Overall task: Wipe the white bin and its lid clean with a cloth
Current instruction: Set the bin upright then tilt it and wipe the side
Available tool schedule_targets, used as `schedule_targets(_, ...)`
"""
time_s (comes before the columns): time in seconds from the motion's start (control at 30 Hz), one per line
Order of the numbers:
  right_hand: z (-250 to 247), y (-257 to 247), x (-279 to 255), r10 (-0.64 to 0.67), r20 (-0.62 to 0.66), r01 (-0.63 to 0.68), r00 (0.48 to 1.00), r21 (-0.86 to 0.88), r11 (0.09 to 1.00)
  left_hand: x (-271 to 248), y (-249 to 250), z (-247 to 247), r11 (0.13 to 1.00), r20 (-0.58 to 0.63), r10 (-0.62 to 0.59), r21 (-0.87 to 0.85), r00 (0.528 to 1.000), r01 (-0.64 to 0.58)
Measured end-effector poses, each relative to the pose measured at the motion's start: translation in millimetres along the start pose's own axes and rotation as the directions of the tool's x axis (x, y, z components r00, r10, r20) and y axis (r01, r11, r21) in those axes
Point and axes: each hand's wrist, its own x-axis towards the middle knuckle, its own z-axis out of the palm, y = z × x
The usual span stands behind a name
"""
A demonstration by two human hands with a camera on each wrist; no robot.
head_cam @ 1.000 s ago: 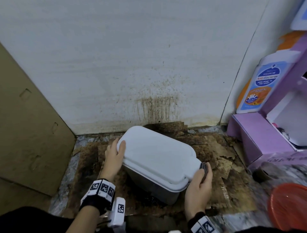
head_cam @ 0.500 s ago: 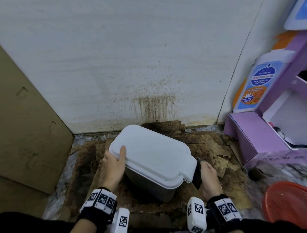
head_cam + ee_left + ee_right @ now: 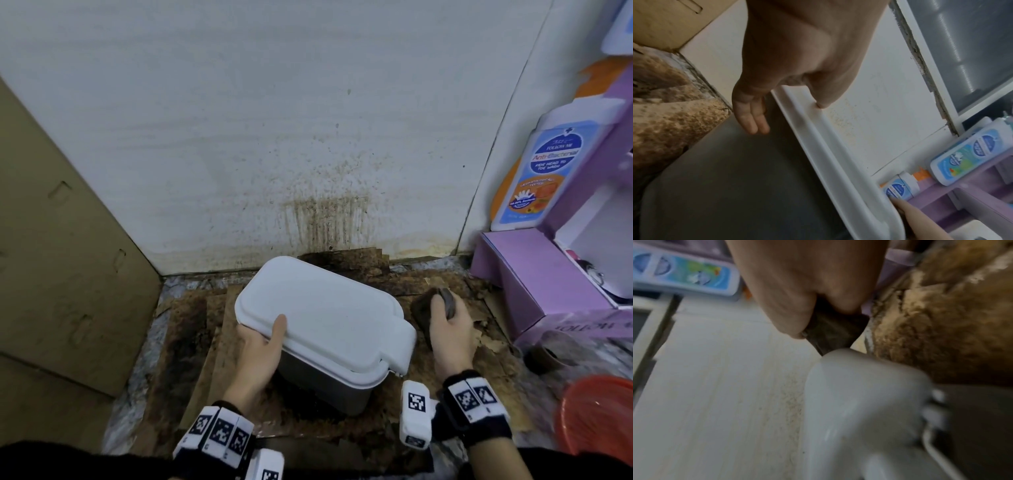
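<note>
Two hands on the job, one at each end of the bin. It sits on stained, flaking cardboard on the floor, close to the spattered white wall, and its long axis runs on a diagonal: far end up and to the left near the wall, near end down and to the right, toward the person. The white lid is on top and closed, following that same diagonal, with its protruding tab at the near-right end.

Left hand is at the near-left long edge, thumb laid on top of the lid, fingers going down under the rim. The left wrist view shows those fingers lying fairly straight against the grey wall of the bin, thumb tip pressing the lid's raised edge. So it holds the lid edge between thumb and fingers.

Right hand is off the right end, just beside the tab, fingers curled tight around a dark cloth. In the blurred right wrist view the cloth pokes out below the thumb, right at the lid's rounded tab; whether it touches the plastic I cannot tell.

Off to the right: a purple box, a blue-labelled bottle standing on it, and an orange-red basin at the edge of the picture.
</note>
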Motion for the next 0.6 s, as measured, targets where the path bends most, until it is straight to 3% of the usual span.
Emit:
schedule_targets(0.1, 15.0, -21.0, 10.5, -0.124, 0.276, 0.160, 0.953, -0.111, 0.981, -7.7, -4.2, 10.5, 0.993, 0.071, -0.101, -0.048, 0.992, 0.104)
schedule_targets(0.17, 22.4, -20.4, 12.7, -0.076, 0.489, 0.190, 0.869, -0.187, 0.964, -17.1, -0.3, 19.2, 0.982, 0.138, -0.157, -0.079, 0.978, 0.169)
schedule_targets(0.23, 25.4, -15.5, 13.0, -0.026, 0.595, 0.227, 0.804, -0.265, 0.937, -25.5, 3.4, 28.5, 0.962, 0.228, -0.207, -0.132, 0.951, 0.241)
schedule_targets(0.3, 25.4, -15.1, 12.9, -0.024, 0.626, 0.252, 0.779, -0.278, 0.927, -31.4, 5.3, 36.5, 0.948, 0.266, -0.214, -0.176, 0.940, 0.266)
schedule_targets(0.4, 24.0, -16.6, 12.6, -0.044, 0.633, 0.250, 0.773, -0.239, 0.938, -31.5, 0.0, 45.0, 0.957, 0.164, -0.193, -0.188, 0.967, 0.223)
schedule_targets(0.6, 23.9, -14.7, 0.7, -0.033, 0.550, 0.179, 0.835, -0.213, 0.960, -26.1, -0.4, 42.8, 0.977, 0.054, -0.126, -0.164, 0.991, 0.133)
